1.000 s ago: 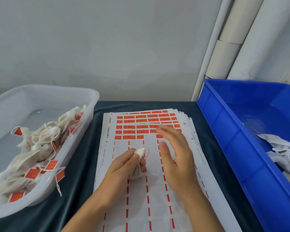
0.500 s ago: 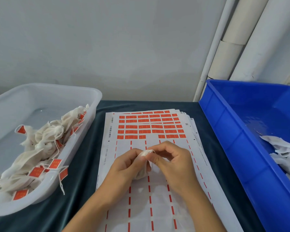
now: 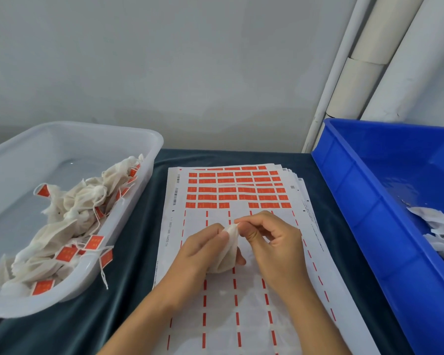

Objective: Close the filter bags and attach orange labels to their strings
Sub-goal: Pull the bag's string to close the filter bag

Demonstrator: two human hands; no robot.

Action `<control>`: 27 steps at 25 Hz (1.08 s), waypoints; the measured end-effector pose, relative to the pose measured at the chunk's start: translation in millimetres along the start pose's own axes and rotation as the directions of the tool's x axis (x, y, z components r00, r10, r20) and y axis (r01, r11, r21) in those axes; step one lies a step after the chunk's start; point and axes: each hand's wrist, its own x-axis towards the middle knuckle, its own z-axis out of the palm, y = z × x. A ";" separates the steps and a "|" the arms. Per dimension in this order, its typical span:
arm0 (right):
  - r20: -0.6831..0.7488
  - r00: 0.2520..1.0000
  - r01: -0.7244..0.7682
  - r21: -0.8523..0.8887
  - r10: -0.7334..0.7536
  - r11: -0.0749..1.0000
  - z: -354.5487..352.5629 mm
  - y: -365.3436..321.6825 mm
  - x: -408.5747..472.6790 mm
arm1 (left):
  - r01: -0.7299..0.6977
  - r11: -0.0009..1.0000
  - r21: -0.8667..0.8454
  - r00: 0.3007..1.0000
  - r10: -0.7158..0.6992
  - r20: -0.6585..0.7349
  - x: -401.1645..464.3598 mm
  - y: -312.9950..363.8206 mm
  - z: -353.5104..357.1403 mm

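Observation:
My left hand [image 3: 200, 249] grips a small white filter bag [image 3: 227, 254] over the middle of the label sheets. My right hand [image 3: 272, 242] pinches the top of the same bag with thumb and forefinger, its other fingers curled. Under both hands lies a stack of white sheets [image 3: 241, 316]; rows of orange labels [image 3: 236, 189] fill the far part, and only red dashes remain on the near part. I cannot see the bag's string.
A translucent white tub [image 3: 149, 147] at the left holds several closed bags with orange labels [image 3: 69, 226]. A blue crate [image 3: 356, 201] at the right holds white bags [image 3: 438, 229]. A dark cloth [image 3: 136, 226] covers the table. White pipes [image 3: 364, 73] stand behind.
My right hand came back from over the orange labels to the bag's top and now pinches it. The left hand kept hold of the bag.

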 end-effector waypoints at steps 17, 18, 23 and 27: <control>0.092 0.918 0.390 -0.382 -0.385 0.838 9.7 13.3 -7.1 | -0.006 1.000 -0.017 0.981 0.002 -0.196 7.0 -3.7 4.2; 0.077 0.912 0.401 -0.382 -0.403 0.833 9.2 13.0 -6.6 | -0.013 1.000 0.009 0.984 0.014 -0.177 6.1 -3.6 4.2; 0.083 0.949 0.315 -0.236 -0.304 0.919 11.2 8.6 -5.2 | -0.011 0.988 0.152 0.996 0.024 -0.082 2.3 -0.7 4.0; 0.101 0.975 0.212 -0.143 -0.199 0.967 10.6 7.3 -5.0 | 0.018 0.967 0.254 0.986 0.025 -0.167 2.5 -1.0 5.9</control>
